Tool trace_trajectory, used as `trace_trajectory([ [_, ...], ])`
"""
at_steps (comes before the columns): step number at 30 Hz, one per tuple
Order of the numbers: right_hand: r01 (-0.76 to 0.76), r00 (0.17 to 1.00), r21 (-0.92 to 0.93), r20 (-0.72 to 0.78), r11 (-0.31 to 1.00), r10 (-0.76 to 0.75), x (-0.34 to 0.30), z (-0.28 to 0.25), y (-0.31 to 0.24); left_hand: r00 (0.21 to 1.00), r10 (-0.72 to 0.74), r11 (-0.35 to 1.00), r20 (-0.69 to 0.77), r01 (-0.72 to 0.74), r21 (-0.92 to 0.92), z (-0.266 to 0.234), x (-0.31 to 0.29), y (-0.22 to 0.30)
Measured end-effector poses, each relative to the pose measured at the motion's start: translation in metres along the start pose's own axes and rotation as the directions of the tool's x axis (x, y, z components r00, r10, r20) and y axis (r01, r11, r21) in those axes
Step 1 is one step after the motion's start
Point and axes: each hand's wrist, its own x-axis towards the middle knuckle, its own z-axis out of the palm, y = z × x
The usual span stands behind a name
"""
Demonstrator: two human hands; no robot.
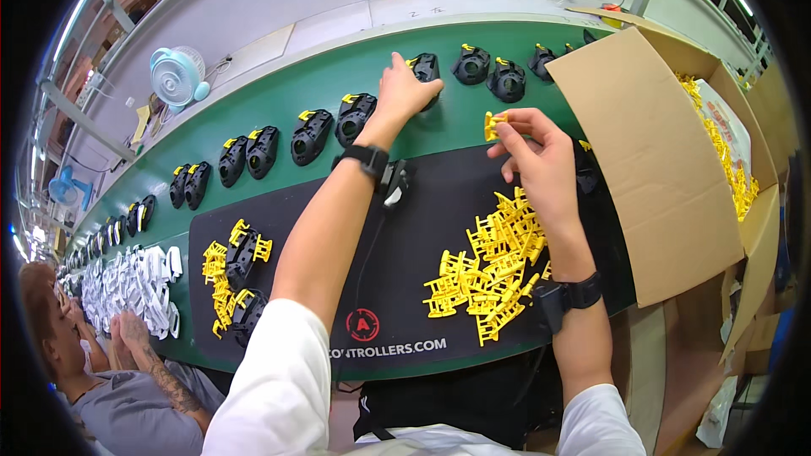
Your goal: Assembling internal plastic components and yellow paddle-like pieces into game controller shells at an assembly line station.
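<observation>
Two white sleeves (274, 380) come in at the lower edge, with black bands (583, 290) on the wrists. Ahead of them a black mat (397, 262) lies on a green table (456, 124), a red round mark (362, 325) on its near part. A loose heap of yellow clips (490, 266) lies on the mat beside the right forearm; a smaller heap (218, 291) sits toward its left end, next to two black shells (241, 257).

At left, a co-worker (139, 409) in grey sits by the table, hands together near a spread of white parts (127, 287). At right, an open carton (650, 177) leans in over the mat, with more yellow clips inside it.

Farther out, the right hand (536, 148) is pinched narrow, holding one clip (491, 126) between thumb and fingertips, raised near the mat's far edge. Beyond and to its left, the left hand (407, 89) is spread over a shell (427, 66), fingers on one side and thumb on the other; how firmly it grips, I cannot tell. This shell bears a bit of yellow at its top and stands in a long row of others (311, 137) along the table. Past the row, at far left, stands a pale blue fan (177, 76)
</observation>
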Motion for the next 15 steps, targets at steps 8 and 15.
trace_trajectory([
  [8,-0.11,0.969,-0.062,0.216,0.992,0.121,-0.016,0.013,-0.01,0.972,0.144,-0.008,0.183,0.186,-0.982,-0.065,-0.187,0.01],
  [15,0.25,0.956,-0.314,0.233,0.916,-0.18,-0.028,0.039,-0.003,0.976,0.142,-0.054,0.166,0.175,-0.983,-0.073,-0.22,0.014],
])
